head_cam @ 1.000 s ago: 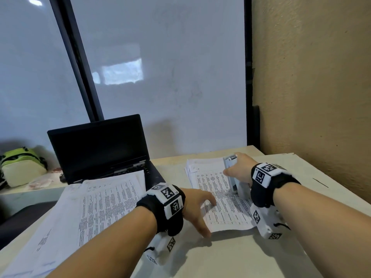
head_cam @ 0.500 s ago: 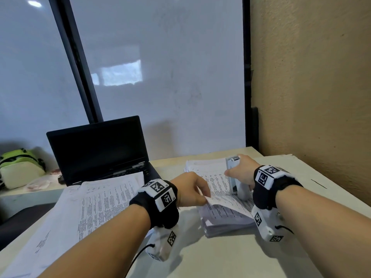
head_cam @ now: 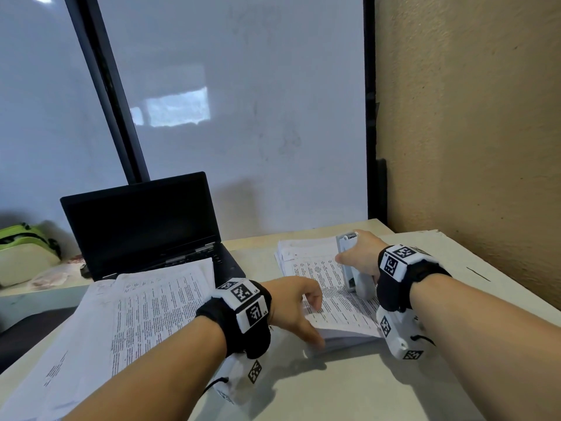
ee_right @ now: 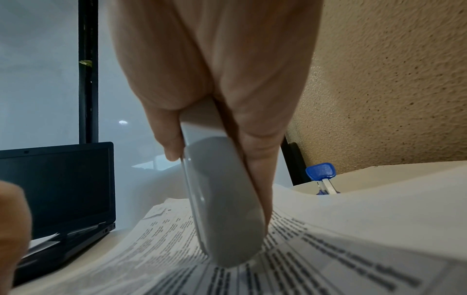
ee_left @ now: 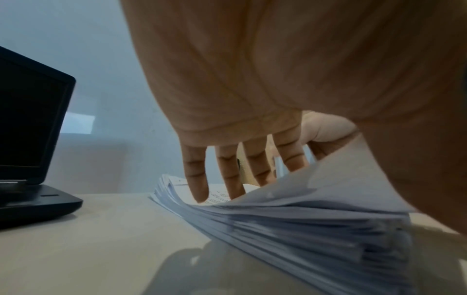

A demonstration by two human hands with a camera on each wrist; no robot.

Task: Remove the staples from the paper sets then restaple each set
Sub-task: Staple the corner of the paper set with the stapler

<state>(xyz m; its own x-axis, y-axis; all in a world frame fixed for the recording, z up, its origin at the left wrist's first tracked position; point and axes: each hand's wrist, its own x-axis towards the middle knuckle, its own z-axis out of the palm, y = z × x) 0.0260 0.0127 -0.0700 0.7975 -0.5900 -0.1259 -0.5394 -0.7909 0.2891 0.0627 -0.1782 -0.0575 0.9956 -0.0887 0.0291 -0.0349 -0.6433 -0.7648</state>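
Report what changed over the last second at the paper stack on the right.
The left hand went from lying flat on the white printed paper stack to lifting its near corner high, then lowered it; now the thumb sits under the slightly raised top sheets, fingers on top. Unchanged: the right hand grips the grey stapler resting on the stack; the black laptop.

Centre left of the head view: a black laptop (head_cam: 142,226) stands open, screen dark, on a pale beige table (head_cam: 349,390) whose bare top fills the lower right. At the far left edge a green and cream bag (head_cam: 24,253) sits on a separate surface, with a small item beside it too blurred to identify. Behind, frosted glass panels (head_cam: 243,101) divided by a black frame post (head_cam: 106,95) occupy the upper left and centre, meeting a tan rough-textured wall (head_cam: 470,132) on the right.
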